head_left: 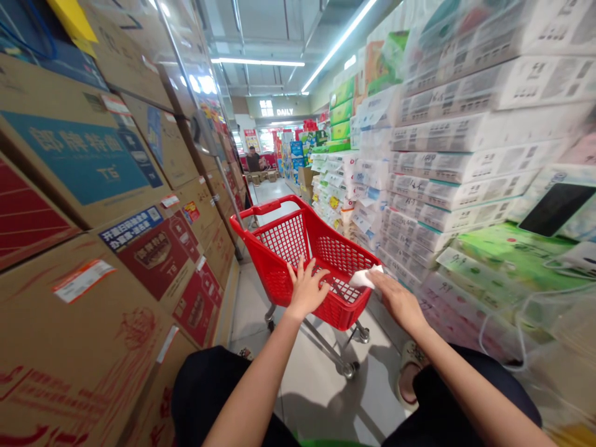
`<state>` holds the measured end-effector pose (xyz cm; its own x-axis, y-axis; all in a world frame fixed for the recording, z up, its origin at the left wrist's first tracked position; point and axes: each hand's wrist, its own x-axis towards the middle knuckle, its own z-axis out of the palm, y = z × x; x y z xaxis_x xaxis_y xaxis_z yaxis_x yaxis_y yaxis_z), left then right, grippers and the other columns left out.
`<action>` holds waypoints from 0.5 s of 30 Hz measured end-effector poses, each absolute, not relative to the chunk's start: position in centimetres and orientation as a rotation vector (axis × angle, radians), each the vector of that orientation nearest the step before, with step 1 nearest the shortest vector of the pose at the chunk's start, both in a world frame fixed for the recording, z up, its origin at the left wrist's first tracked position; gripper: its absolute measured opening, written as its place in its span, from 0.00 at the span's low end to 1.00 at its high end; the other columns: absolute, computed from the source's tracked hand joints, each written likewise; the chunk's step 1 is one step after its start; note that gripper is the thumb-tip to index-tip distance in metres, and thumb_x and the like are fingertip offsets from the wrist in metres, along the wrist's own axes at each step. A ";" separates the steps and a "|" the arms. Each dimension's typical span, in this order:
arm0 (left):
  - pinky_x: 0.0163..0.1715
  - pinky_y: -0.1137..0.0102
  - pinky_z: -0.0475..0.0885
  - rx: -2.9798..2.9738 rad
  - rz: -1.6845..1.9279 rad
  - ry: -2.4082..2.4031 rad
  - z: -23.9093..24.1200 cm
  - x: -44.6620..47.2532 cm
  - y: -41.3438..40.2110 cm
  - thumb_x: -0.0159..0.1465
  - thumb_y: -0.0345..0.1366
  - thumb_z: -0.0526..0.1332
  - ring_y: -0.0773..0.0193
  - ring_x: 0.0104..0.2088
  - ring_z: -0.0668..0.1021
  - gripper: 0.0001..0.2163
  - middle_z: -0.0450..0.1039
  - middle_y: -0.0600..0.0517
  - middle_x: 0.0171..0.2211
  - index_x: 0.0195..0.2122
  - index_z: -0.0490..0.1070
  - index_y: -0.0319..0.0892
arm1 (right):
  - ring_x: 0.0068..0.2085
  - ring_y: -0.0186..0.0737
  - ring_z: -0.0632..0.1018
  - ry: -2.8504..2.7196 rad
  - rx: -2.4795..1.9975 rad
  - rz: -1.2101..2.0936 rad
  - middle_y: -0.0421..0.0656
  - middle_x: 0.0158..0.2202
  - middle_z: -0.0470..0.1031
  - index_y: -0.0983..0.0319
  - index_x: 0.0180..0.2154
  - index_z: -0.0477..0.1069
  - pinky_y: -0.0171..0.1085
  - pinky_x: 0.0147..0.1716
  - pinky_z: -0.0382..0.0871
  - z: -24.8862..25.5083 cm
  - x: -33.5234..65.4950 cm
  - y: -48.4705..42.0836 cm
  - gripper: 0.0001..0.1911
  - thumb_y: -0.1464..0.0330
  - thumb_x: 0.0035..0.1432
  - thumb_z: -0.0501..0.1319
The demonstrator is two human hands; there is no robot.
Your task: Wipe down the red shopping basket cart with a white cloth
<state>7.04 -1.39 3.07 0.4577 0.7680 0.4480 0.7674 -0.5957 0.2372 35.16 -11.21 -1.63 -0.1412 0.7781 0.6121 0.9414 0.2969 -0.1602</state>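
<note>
A red plastic shopping cart (344, 315) on metal legs with castors stands between my knees in the aisle. My left hand (307, 288) is at the cart's near left rim, its fingers spread and nothing in them. At the near right corner, my right hand (395, 298) presses a crumpled white tissue (365, 277) against the rim. The fingers of that hand lie close together over the tissue. Through the basket's lattice the pale floor shows.
Cardboard cartons (84, 298) are stacked along the left. On the right rise piles of white packaged goods (433, 167), with a phone (556, 210) lying on green packs (516, 248). A person (254, 160) is far down the aisle. A metal pole (205, 130) stands at left.
</note>
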 end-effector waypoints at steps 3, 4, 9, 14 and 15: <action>0.70 0.35 0.31 2.676 0.824 1.424 3.2 7.2 -1.6 0.66 0.39 0.62 0.43 0.75 0.46 0.17 0.59 0.55 0.71 0.56 0.76 0.60 | 0.68 0.44 0.69 -1.904 -1.596 -0.383 0.45 0.67 0.69 0.54 0.70 0.60 0.51 0.67 0.66 -2.0 34.3 -11.8 0.36 0.80 0.64 0.49; 0.70 0.35 0.31 2.678 0.821 1.429 3.2 7.2 -1.6 0.66 0.39 0.62 0.43 0.75 0.46 0.18 0.58 0.55 0.72 0.57 0.76 0.60 | 0.68 0.44 0.68 -1.911 -1.594 -0.389 0.45 0.68 0.68 0.54 0.71 0.58 0.51 0.67 0.66 -2.0 33.3 -12.4 0.37 0.81 0.63 0.49; 0.72 0.39 0.31 2.713 0.821 1.459 3.4 7.5 -2.0 0.68 0.39 0.60 0.45 0.75 0.48 0.21 0.56 0.53 0.73 0.62 0.72 0.57 | 0.72 0.45 0.60 -2.073 -1.483 -0.368 0.43 0.73 0.58 0.56 0.74 0.48 0.49 0.69 0.63 -1.8 27.8 -15.8 0.41 0.79 0.63 0.51; 0.73 0.40 0.36 2.826 0.821 1.232 3.0 8.8 -4.2 0.73 0.43 0.55 0.47 0.75 0.50 0.22 0.51 0.56 0.75 0.68 0.65 0.58 | 0.69 0.48 0.68 -2.117 -1.430 -0.426 0.46 0.69 0.65 0.58 0.72 0.55 0.50 0.68 0.65 -1.0 27.4 -15.9 0.34 0.73 0.68 0.55; 0.72 0.39 0.36 2.832 0.815 1.188 2.9 9.0 -4.7 0.73 0.45 0.55 0.46 0.75 0.50 0.22 0.51 0.57 0.75 0.68 0.65 0.59 | 0.67 0.47 0.70 -2.131 -1.403 -0.430 0.45 0.68 0.69 0.57 0.71 0.58 0.50 0.67 0.66 -0.9 28.1 -15.5 0.32 0.72 0.68 0.55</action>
